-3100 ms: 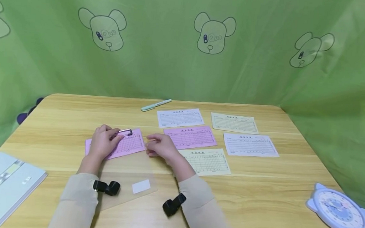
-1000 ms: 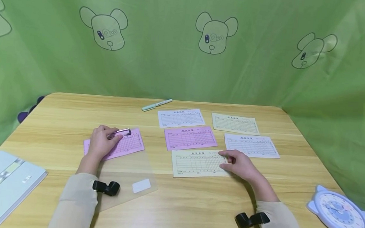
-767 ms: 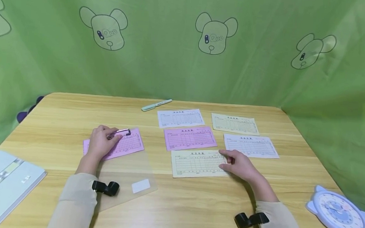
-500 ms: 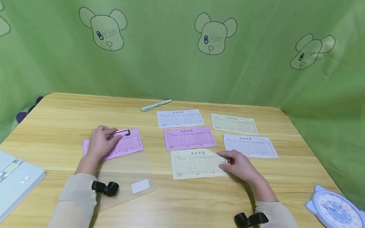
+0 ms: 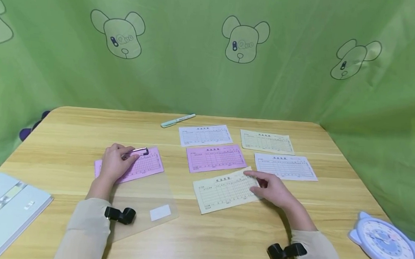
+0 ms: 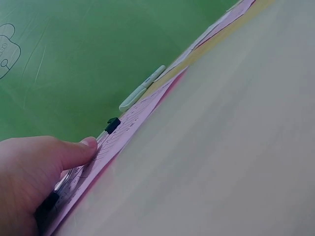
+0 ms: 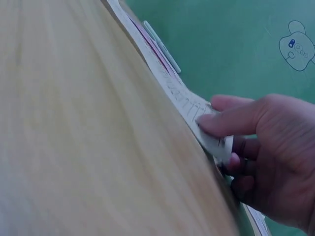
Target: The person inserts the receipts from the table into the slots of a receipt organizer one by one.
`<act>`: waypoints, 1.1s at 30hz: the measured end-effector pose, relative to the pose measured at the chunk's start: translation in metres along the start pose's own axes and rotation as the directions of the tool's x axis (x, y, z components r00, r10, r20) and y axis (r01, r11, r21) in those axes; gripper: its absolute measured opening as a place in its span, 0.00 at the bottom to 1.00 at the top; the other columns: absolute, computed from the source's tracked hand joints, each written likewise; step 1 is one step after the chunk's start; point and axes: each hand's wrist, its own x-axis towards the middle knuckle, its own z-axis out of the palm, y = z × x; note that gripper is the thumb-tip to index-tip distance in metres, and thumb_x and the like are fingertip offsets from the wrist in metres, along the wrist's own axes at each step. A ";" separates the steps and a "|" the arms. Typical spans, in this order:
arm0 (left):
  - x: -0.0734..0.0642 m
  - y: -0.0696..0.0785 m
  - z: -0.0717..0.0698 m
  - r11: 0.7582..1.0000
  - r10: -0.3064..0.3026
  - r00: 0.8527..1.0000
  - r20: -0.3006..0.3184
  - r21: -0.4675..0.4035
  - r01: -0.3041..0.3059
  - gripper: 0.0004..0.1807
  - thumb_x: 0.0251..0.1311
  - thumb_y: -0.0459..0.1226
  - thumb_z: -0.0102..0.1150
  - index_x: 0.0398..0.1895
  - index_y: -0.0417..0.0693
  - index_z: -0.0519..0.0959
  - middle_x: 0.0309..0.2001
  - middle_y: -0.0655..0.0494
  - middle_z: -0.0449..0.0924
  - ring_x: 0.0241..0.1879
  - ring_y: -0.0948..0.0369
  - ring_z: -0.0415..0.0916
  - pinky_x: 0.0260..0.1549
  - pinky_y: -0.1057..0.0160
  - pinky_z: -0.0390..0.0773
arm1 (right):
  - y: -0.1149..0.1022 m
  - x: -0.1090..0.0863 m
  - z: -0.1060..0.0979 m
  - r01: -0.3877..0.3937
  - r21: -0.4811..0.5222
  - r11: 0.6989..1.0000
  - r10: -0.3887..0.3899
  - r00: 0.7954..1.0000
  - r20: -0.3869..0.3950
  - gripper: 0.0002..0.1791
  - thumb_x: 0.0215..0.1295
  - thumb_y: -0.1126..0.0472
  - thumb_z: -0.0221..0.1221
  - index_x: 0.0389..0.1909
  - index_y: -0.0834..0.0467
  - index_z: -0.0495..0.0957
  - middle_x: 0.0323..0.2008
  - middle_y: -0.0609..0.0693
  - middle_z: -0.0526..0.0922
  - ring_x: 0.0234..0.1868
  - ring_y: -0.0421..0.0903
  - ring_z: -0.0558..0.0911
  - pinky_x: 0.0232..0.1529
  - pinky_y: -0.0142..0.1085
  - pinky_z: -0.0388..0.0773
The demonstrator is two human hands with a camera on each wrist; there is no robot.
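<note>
On the left of the table lies a see-through clipboard (image 5: pixel 141 222) with a small white label, and a pink form (image 5: pixel 149 165) across its top end. My left hand (image 5: pixel 113 160) grips the clipboard's metal clip (image 5: pixel 140 152) over that form. In the left wrist view the thumb (image 6: pixel 81 153) lies along the clip (image 6: pixel 112 125), which has black ends. My right hand (image 5: pixel 274 188) pinches a pale yellow form (image 5: pixel 221 191) by its right end, and the sheet is turned at a slant. Seen from the right wrist, this form (image 7: pixel 184 105) bends up between thumb and fingers.
Behind the held form lie another pink form (image 5: pixel 215 158), two white forms (image 5: pixel 205 135) and a second pale yellow form (image 5: pixel 266 142). A mint pen (image 5: pixel 178 120) lies near the far edge. A pale blue book (image 5: pixel 3 211) sits left, a toy clock (image 5: pixel 386 245) right.
My right hand has gone from beside the clipboard to the pale yellow form's right end and has tilted the sheet, its left end coming nearer. My left hand stays on the clip.
</note>
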 end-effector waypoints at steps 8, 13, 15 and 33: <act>-0.001 -0.001 0.002 1.000 0.001 1.000 -0.007 0.002 -0.001 0.21 0.52 0.42 0.56 0.46 0.38 0.75 0.40 0.40 0.67 0.41 0.46 0.61 0.40 0.50 0.59 | 0.000 0.000 -0.002 -0.078 0.139 0.987 0.072 0.996 0.046 0.12 0.51 0.70 0.57 0.39 0.64 0.77 0.20 0.50 0.65 0.20 0.42 0.63 0.20 0.31 0.62; 0.000 -0.001 0.004 1.000 0.013 1.000 -0.018 -0.002 -0.013 0.20 0.52 0.42 0.57 0.45 0.38 0.75 0.40 0.40 0.68 0.41 0.46 0.61 0.40 0.50 0.59 | -0.001 -0.002 -0.004 -0.122 0.169 0.978 0.110 0.991 0.075 0.10 0.52 0.72 0.54 0.37 0.65 0.77 0.22 0.53 0.69 0.22 0.42 0.65 0.23 0.31 0.65; 0.000 0.000 0.004 1.000 0.014 1.000 -0.017 -0.004 -0.015 0.20 0.52 0.42 0.57 0.45 0.37 0.75 0.40 0.40 0.68 0.41 0.46 0.61 0.40 0.50 0.59 | -0.001 -0.003 -0.004 -0.124 0.183 0.975 0.110 0.990 0.083 0.11 0.52 0.73 0.53 0.37 0.66 0.77 0.27 0.55 0.72 0.26 0.44 0.67 0.26 0.31 0.66; 0.001 -0.002 0.002 1.000 0.016 0.999 -0.029 0.001 -0.016 0.21 0.51 0.41 0.58 0.45 0.37 0.75 0.40 0.39 0.68 0.41 0.46 0.61 0.41 0.50 0.59 | -0.007 0.000 -0.002 -0.130 0.315 0.940 0.108 0.990 0.086 0.13 0.53 0.70 0.54 0.41 0.68 0.75 0.38 0.59 0.75 0.30 0.44 0.71 0.30 0.33 0.70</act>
